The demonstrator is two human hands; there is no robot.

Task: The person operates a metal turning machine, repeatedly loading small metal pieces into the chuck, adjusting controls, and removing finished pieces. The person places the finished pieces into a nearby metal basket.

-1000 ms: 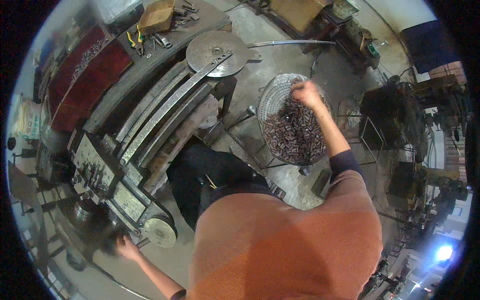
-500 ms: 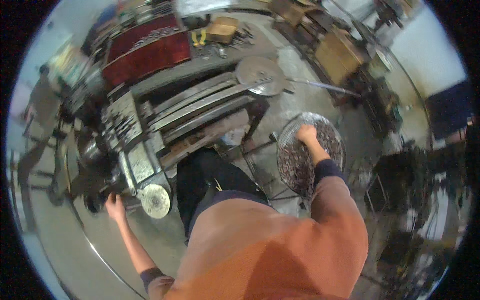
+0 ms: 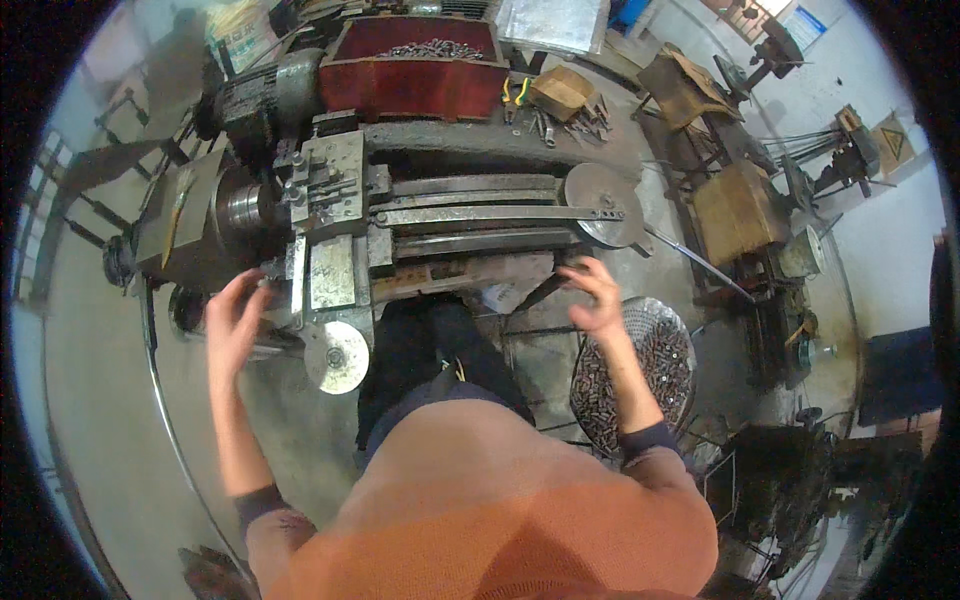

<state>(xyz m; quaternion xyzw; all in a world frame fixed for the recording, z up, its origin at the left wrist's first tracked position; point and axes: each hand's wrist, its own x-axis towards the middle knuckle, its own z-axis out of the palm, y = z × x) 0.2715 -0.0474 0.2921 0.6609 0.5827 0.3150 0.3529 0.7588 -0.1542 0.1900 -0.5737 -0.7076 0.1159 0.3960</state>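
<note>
Dull grey metal lathe (image 3: 400,230), shiny handwheel (image 3: 336,357), wire-mesh basket (image 3: 680,335) of dark metal pieces (image 3: 610,395), red-painted tray (image 3: 410,85).

Right hand (image 3: 597,297) motion-blurred at the fingers; contents, if any, not discernible. Basket (image 3: 668,345) at four o'clock partly covered by the right forearm; pieces inside too small to identify. Left hand (image 3: 234,322) overlapping the lathe (image 3: 330,215) controls; contact unclear. Lower body hidden beneath orange top.
</note>
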